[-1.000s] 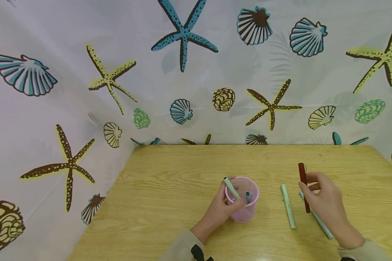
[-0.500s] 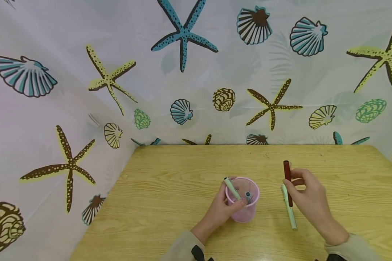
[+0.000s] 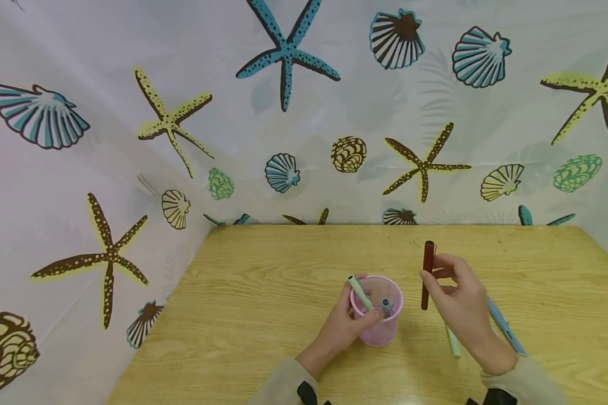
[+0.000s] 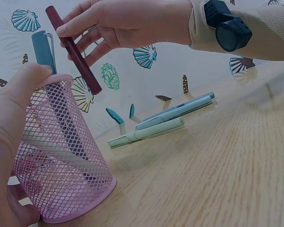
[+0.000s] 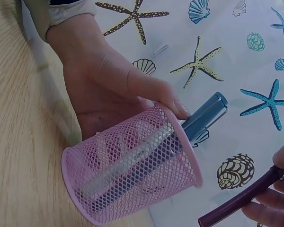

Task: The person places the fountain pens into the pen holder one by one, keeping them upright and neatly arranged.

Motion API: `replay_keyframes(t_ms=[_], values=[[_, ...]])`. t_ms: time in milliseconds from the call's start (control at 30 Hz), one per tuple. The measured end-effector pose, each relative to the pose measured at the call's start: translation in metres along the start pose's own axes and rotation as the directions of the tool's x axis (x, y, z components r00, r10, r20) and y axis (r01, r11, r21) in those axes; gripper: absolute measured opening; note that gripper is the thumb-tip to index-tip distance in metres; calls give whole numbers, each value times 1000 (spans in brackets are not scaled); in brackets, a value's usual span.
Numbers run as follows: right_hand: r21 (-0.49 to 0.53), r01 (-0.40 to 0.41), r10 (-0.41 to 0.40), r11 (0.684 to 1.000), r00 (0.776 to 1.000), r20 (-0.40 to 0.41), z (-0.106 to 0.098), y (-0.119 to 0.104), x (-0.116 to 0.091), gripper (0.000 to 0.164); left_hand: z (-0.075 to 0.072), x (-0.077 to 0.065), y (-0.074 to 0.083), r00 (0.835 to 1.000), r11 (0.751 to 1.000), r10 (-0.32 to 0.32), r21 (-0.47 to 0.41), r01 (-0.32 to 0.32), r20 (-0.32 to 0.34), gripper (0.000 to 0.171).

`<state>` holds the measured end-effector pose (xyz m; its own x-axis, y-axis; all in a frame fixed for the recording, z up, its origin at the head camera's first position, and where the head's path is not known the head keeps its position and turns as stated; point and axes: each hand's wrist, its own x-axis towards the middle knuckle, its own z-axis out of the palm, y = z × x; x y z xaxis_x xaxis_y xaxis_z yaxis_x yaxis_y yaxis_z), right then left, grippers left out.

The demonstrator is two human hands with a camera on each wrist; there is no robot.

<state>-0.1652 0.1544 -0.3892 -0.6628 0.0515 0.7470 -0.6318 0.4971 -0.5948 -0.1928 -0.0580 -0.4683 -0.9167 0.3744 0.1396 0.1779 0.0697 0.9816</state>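
Observation:
My left hand (image 3: 345,319) grips a pink mesh pen holder (image 3: 378,334) standing on the table, thumb over its rim. Inside lean a pale green pen (image 3: 361,293) and a teal pen (image 3: 386,306), whose clip shows in the left wrist view. Between thumb and fingertips my right hand (image 3: 463,301) pinches a dark red pen (image 3: 428,260), nearly upright in the head view. That pen is in the air just right of the holder, its lower end level with the rim in the head view. The left wrist view shows it tilted above the table.
A pale green pen (image 4: 149,133) lies on the wooden table (image 3: 263,270) right of the holder, partly hidden by my right hand in the head view. Blue pens (image 4: 187,109) lie beside it. A shell-and-starfish cloth (image 3: 314,129) hangs behind the table and along its left side.
My right hand has carried the dark red pen leftward, past the pens on the table, toward the holder. A blue pen shows again right of my wrist. My left hand has stayed on the holder.

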Motion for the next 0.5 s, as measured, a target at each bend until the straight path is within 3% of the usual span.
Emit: replay_keyframes(t_ms=[167,267,500], values=[[81,10,-9,997,1000,-9,8,-10,5,35,0,-1,3,1000,1000,-7,0,7,0,67],[127,24,-23,992,1000,-15,15,0,4,37,0,0,-2,1000,1000,10,-9,-10,5,66],[153,112,-101,982,992,-74,26,-2,6,41,0,0,1,1000,1000,-7,-12,7,2,65]])
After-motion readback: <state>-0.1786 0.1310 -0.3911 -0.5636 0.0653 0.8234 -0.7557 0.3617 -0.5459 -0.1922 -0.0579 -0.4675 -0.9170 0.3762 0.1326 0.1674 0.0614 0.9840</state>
